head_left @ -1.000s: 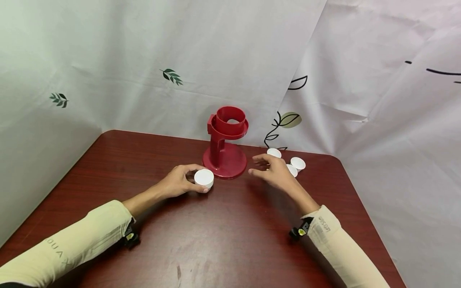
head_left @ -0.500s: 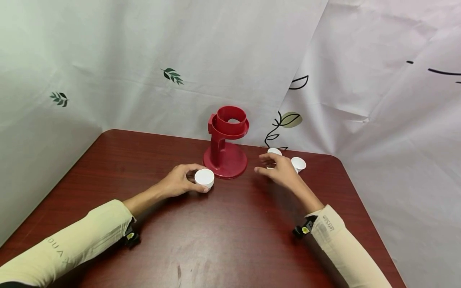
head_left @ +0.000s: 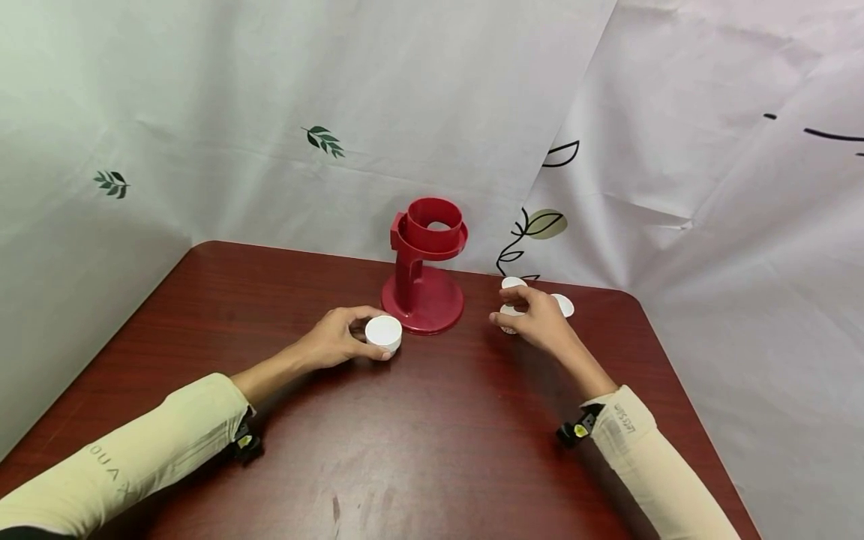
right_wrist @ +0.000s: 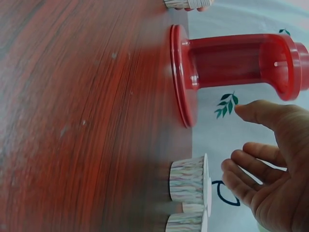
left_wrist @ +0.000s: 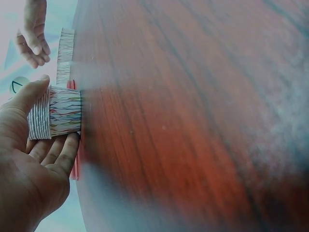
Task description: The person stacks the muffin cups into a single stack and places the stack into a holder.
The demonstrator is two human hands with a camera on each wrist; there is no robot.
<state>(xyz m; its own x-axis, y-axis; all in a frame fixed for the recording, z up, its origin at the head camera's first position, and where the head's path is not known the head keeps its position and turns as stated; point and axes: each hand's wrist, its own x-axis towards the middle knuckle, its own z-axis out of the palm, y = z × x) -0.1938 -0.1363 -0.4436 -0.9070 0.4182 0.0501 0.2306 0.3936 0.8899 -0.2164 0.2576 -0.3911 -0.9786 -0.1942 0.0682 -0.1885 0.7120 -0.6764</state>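
Observation:
My left hand (head_left: 336, 339) grips a stack of small white paper cups (head_left: 383, 330) that stands upright on the table. In the left wrist view the stack (left_wrist: 65, 111) shows coloured wavy lines on its side and several nested rims, with thumb and fingers around it. My right hand (head_left: 540, 321) hovers over loose paper cups at the back right, thumb and fingers apart. One cup (head_left: 511, 321) shows between its thumb and fingers, another cup (head_left: 514, 283) behind it, a third cup (head_left: 564, 305) to the right. In the right wrist view the cups (right_wrist: 187, 181) stand below the fingers, apart from them.
A red plastic stand (head_left: 424, 307) with a round base and a raised ring holder stands at the back between my hands. The brown wooden table (head_left: 405, 442) ends at a white patterned curtain (head_left: 432, 112) behind and at the sides.
My right hand has moved to the right over the loose cups, so the nearest cup now shows between thumb and fingers. My left hand stays on its stack.

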